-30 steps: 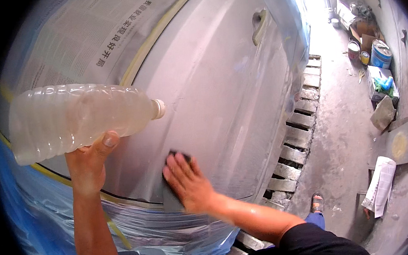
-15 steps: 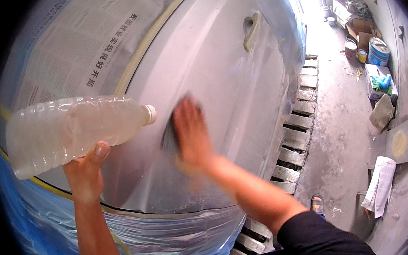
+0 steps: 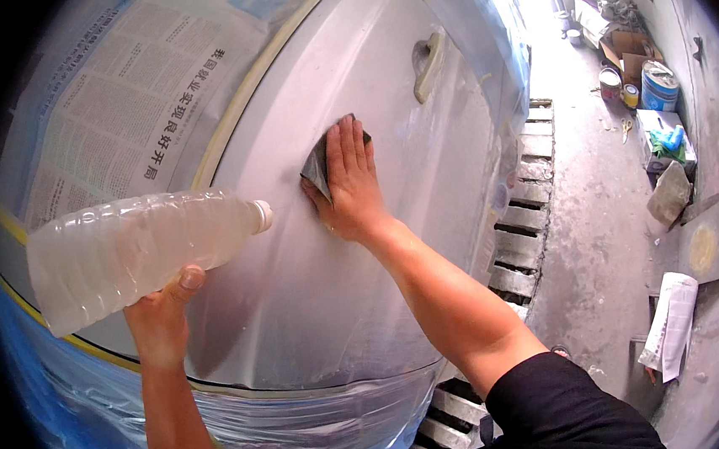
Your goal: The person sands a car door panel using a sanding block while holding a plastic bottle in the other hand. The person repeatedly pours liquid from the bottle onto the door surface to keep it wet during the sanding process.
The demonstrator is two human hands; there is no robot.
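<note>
My left hand grips a large plastic bottle of cloudy liquid, lying sideways in the air with its white cap toward the right. Under the fingers of my right hand is a dark grey sheet or pad, held against the silver-grey car door panel, with the thumb at its side. Up and to the right of that hand sits the door handle, edged in pale material. Newspaper, yellow tape and blue plastic sheeting mask the areas around the door.
Along the right runs a concrete passage beside a slatted strip. Against its wall stand cans, a blue-banded bucket, cardboard boxes, scissors, a stone-like slab and a paper roll.
My right hand and the dark pad have moved up the panel, away from its lower edge. The bottle in my left hand has dropped lower in the picture.
</note>
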